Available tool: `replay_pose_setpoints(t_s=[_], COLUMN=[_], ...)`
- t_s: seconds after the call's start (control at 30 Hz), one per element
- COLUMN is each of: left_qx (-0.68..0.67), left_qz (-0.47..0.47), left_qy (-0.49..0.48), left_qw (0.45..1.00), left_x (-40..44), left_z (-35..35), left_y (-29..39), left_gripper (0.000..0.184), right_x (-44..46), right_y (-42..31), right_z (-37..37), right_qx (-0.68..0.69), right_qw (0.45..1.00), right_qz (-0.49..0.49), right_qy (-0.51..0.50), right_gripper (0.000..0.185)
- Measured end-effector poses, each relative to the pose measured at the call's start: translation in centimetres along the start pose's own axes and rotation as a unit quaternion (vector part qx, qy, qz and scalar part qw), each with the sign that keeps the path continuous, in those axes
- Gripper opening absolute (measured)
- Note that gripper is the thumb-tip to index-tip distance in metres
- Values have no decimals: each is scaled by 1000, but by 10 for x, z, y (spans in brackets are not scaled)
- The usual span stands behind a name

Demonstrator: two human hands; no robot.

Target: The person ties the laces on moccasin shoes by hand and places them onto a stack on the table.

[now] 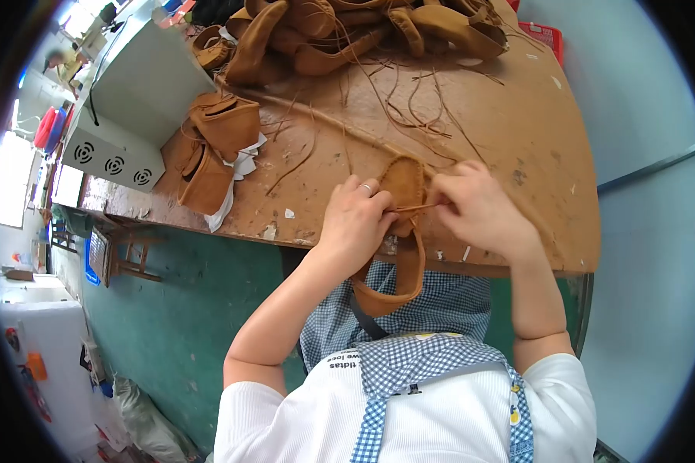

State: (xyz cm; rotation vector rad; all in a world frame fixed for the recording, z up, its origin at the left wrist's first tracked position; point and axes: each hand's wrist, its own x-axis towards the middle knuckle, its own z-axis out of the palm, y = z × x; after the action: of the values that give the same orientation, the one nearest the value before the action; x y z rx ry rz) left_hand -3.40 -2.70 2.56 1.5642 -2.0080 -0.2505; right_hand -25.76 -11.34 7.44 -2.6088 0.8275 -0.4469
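Observation:
A brown leather shoe piece (403, 179) lies at the table's front edge, its toe pointing away from me and its open strap-like rear hanging over my lap. My left hand (357, 216), with a ring on one finger, is closed on the piece's left side, thumb and fingers pinched near the lace. On the right side my right hand (471, 204) is closed in a pinch on a thin brown lace (415, 207), which runs taut between the two hands across the piece.
Brown leather pieces (309, 38) are heaped at the table's back, with loose laces trailing over the tabletop (533, 139). Two brown pieces with white paper (216, 154) lie left, beside a grey vented box (116, 154). A person (66, 65) is far off at upper left.

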Motion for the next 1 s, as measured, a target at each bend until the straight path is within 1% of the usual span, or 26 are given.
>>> replay_pose_setpoints(t_s=[0.03, 0.1, 0.17, 0.27, 0.3, 0.33, 0.4, 0.47, 0.53, 0.63, 0.73, 0.83, 0.9, 0.93, 0.97, 1.0], left_qx=[-1, -6, -14, -29, -44, -59, -70, -60, -4, 49, 50, 8, -30, -35, -39, -42], left_qz=[-6, -13, -19, -24, -15, -4, 17, 42, 55, 48, 32, 15, 5, -16, -39, -64], left_qy=[-1, -1, -1, -1, 3, 6, 1, -8, -13, -32, -43, -23, 7, 8, 7, 7], left_qw=[1000, 1000, 1000, 999, 999, 998, 997, 997, 998, 997, 997, 1000, 1000, 999, 998, 997], left_x=[-1, -2, -3, -3, -2, -1, 0, 1, 0, -8, -19, -20, -17, -14, -13, -12], left_z=[0, -2, -6, -7, -8, -8, -7, -8, -13, -24, -23, -15, -9, -6, -4, -3], left_y=[-1, -2, -1, 0, 1, 1, 2, 3, 7, 10, 9, 8, 9, 8, 7, 6], left_gripper=[12, 12, 12, 13, 13, 13, 13, 13, 13, 13, 13, 13, 13, 13, 14, 15], right_x=[-8, -30, -54, -80, -78, -69, -38, -11, 12, 30, 36, 41, 43, 43, 45, 44], right_y=[5, 29, 44, 25, 24, 20, 4, -2, -7, -9, -13, -26, -32, -32, -29, -26], right_z=[-11, -26, -56, -81, -81, -76, -53, -17, 3, 26, 39, 43, 44, 45, 45, 42], right_qx=[-22, -86, -214, -225, -185, -138, -40, 18, 52, 42, -24, -131, -126, -123, -83, -78], right_qw=[999, 978, 925, 922, 951, 967, 985, 994, 997, 996, 989, 976, 979, 980, 985, 987], right_qz=[27, 174, 306, 313, 245, 204, 125, 52, 33, -40, -123, -167, -128, -109, -83, -99], right_qy=[13, 77, 74, 30, 43, 67, 113, 97, -40, -63, -71, -56, -91, -109, -127, -101], right_gripper=[8, 11, 20, 29, 29, 28, 25, 20, 14, 16, 16, 15, 16, 16, 19, 18])
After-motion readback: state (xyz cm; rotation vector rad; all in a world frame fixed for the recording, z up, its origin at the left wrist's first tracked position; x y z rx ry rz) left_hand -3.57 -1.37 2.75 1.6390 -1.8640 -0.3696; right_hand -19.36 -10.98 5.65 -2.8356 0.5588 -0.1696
